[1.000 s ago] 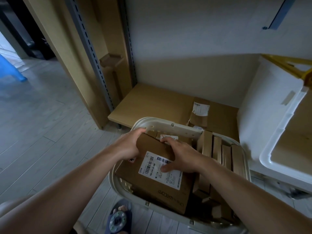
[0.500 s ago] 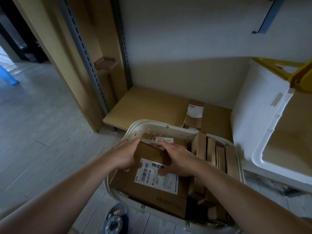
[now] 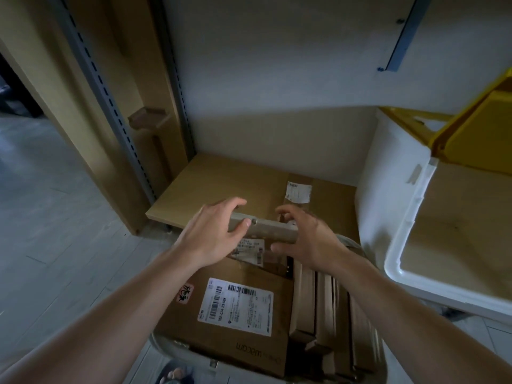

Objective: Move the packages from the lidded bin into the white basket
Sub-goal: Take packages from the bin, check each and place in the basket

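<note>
I am looking down at the white basket (image 3: 273,230) on the floor, packed with cardboard packages. My left hand (image 3: 214,234) is reaching over the basket's far rim, fingers curving round the top edge with the thumb against the near face of the rim, so it is gripping the basket. My right hand (image 3: 307,236) is hovering beside it at the same rim with fingers spread and loosely curved; whether it is touching the rim I cannot tell, and it is holding nothing.

The biggest package, a flat brown box (image 3: 235,314) with a white shipping label (image 3: 238,306) and a printed brand name along its near edge, is lying on top in the left part of the basket. A smaller labelled package (image 3: 249,249) is peeking out just behind it, under my hands. Several narrow boxes (image 3: 324,309) are standing on edge in a row along the right side of the basket.

The lidded bin (image 3: 401,217) is sitting just to the right, white, with its yellow lid (image 3: 476,134) swung up and open; what I am seeing of its inside looks like brown cardboard. Beyond the basket a low wooden shelf (image 3: 221,184) is carrying another flat cardboard box (image 3: 327,200) with a small label. My foot in a sandal (image 3: 173,374) is showing at the bottom edge.
</note>
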The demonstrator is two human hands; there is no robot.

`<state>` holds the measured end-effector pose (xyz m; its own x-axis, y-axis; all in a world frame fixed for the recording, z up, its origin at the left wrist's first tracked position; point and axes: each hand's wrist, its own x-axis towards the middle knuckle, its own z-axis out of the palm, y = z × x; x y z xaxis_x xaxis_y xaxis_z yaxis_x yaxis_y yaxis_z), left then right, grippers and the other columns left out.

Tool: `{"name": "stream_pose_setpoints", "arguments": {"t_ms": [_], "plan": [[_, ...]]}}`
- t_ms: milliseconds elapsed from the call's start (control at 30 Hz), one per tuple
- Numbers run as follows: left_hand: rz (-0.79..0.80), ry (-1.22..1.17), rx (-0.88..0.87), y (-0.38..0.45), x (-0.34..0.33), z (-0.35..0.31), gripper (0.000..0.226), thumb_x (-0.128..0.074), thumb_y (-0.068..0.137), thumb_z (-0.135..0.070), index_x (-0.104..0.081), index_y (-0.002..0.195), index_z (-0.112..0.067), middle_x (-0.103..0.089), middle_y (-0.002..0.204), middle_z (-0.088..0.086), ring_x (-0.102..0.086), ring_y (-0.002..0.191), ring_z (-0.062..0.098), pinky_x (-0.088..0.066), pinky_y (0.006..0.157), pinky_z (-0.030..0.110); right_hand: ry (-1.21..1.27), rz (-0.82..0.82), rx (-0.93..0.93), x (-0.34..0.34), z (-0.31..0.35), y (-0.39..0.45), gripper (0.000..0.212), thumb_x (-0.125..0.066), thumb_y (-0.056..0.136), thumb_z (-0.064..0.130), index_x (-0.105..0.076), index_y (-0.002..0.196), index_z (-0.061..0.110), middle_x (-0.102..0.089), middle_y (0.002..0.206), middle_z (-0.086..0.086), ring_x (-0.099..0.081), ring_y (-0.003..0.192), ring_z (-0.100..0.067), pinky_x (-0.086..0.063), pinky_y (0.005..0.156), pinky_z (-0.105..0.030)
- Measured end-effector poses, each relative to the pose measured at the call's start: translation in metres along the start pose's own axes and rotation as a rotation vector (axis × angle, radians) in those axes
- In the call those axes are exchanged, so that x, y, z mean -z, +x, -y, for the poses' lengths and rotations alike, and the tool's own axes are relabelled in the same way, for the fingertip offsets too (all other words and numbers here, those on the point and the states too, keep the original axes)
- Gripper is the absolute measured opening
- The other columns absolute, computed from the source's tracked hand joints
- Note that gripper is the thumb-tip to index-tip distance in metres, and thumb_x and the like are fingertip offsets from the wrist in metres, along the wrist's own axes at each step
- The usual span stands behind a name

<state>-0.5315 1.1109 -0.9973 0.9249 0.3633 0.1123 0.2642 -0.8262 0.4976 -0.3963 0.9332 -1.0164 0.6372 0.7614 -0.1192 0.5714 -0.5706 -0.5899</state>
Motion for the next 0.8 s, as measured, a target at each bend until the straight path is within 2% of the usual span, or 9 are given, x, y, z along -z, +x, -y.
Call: {"name": "stream_pose_setpoints", "arguments": {"t_ms": [133,200,300,567,667,733,800], "plan": [[0.053,-0.002,-0.031,0.011,-0.006,-0.009,0.055,-0.049,0.099,-0.049,-0.046,0.148,-0.025,-0.056,0.148,-0.005,-0.07,0.111,0.016,-0.056,0.095,0.033,0.038,-0.125,-0.03,0.011,-0.013,-0.001,0.069,-0.08,0.083,0.039,-0.044,0.142,0.035,-0.052,0.139,0.005,-0.05,0.126,-0.014,-0.046,0.1,-0.031],[0.068,-0.033,-0.032,0.021,-0.01,-0.011,0.05,-0.053,0.101,-0.043,-0.049,0.146,-0.022,-0.056,0.147,-0.005,-0.066,0.117,0.013,-0.05,0.096,0.025,0.024,-0.185,-0.05,0.013,-0.018,0.0,0.068,-0.08,0.083,0.037,-0.045,0.141,0.035,-0.052,0.14,0.005,-0.048,0.129,-0.016,-0.047,0.106,-0.038],[0.036,-0.151,-0.002,0.039,-0.015,-0.016,0.043,-0.057,0.102,-0.032,-0.054,0.142,-0.016,-0.062,0.141,-0.002,-0.06,0.125,0.011,-0.046,0.105,0.025,0.041,-0.226,-0.07,0.016,-0.02,0.008,0.064,-0.079,0.085,0.034,-0.046,0.141,0.034,-0.052,0.139,0.004,-0.048,0.131,-0.017,-0.045,0.106,-0.037],[0.055,-0.163,0.142,0.083,-0.063,-0.022,0.039,-0.054,0.105,-0.027,-0.056,0.14,-0.012,-0.064,0.139,0.004,-0.067,0.117,0.017,-0.045,0.09,0.018,0.116,-0.255,-0.207,0.007,-0.033,0.043,0.061,-0.079,0.085,0.035,-0.049,0.138,0.028,-0.056,0.135,0.0,-0.051,0.126,-0.021,-0.046,0.1,-0.035],[0.06,-0.184,0.214,0.105,-0.076,-0.024,0.037,-0.054,0.104,-0.026,-0.059,0.138,-0.013,-0.066,0.135,0.004,-0.065,0.119,0.021,-0.049,0.091,0.025,0.108,-0.251,-0.278,-0.001,-0.043,0.061,0.063,-0.074,0.089,0.04,-0.044,0.143,0.025,-0.054,0.141,-0.003,-0.051,0.129,-0.023,-0.046,0.097,-0.033],[0.075,-0.214,0.267,0.121,-0.087,-0.021,0.031,-0.054,0.103,-0.024,-0.064,0.13,-0.012,-0.07,0.125,0.002,-0.066,0.116,0.021,-0.051,0.09,0.029,0.107,-0.291,-0.336,-0.006,-0.047,0.074,0.064,-0.071,0.091,0.039,-0.042,0.146,0.023,-0.054,0.142,-0.004,-0.052,0.128,-0.024,-0.047,0.095,-0.034],[0.101,-0.243,0.308,0.133,-0.101,-0.015,0.019,-0.054,0.102,-0.023,-0.069,0.109,-0.013,-0.072,0.104,0.0,-0.067,0.099,0.018,-0.05,0.074,0.024,0.138,-0.312,-0.424,-0.012,-0.048,0.084,0.062,-0.069,0.092,0.034,-0.042,0.146,0.02,-0.057,0.137,-0.006,-0.056,0.123,-0.024,-0.048,0.091,-0.034]]}}
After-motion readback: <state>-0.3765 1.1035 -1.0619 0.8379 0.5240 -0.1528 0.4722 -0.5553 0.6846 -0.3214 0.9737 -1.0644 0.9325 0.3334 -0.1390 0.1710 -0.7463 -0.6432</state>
